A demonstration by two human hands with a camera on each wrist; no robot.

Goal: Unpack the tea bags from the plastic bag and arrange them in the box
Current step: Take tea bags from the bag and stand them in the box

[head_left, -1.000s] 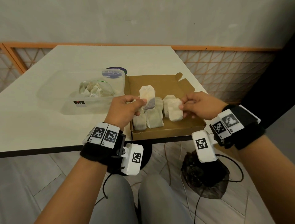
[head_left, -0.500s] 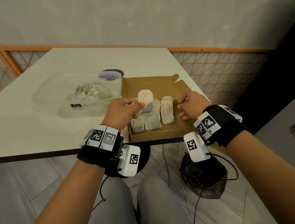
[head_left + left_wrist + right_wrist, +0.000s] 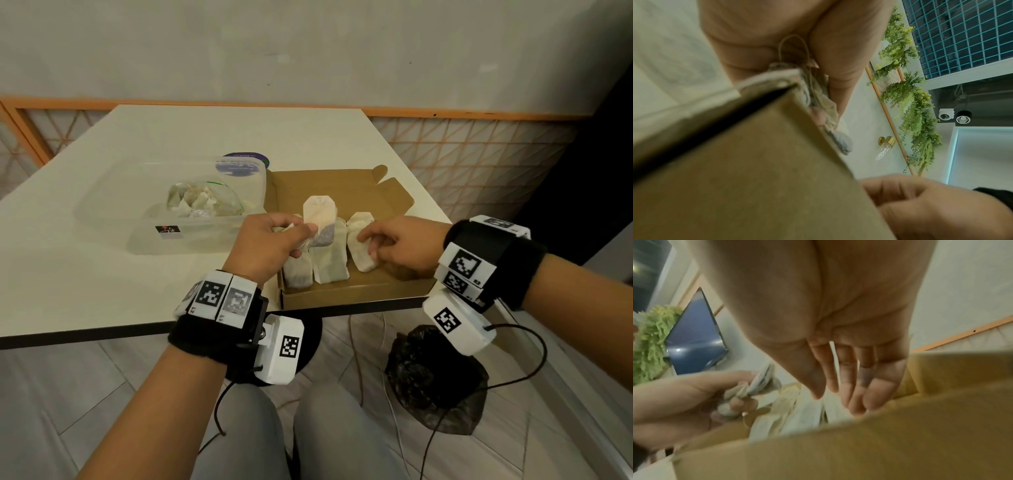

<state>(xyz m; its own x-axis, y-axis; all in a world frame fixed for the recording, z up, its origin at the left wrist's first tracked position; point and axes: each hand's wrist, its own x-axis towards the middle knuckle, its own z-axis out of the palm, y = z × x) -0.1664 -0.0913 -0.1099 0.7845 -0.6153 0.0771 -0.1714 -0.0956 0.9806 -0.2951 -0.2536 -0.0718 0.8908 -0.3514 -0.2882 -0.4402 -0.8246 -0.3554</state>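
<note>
Matt brown cardboard for box [image 3: 346, 298], plain inside and out, raw-cut flaps at 12 o'clock. Thin, fibrous, slightly crinkled filter paper on tea bags [image 3: 329, 263] lying in it; same on held tea bag [image 3: 320, 222], translucent w/ dark fill showing thru. Clear glossy film on plastic bag [image 3: 205, 202], wrinkled. Clear, faintly frosted plastic tub [image 3: 164, 236] at 9 o'clock of box. Smooth cream laminate table [image 3: 102, 274], low sheen, dark edge band.

box [image 3: 756, 186] blurred close-up, plastic bag [image 3: 202, 200] contents indistinct
</note>
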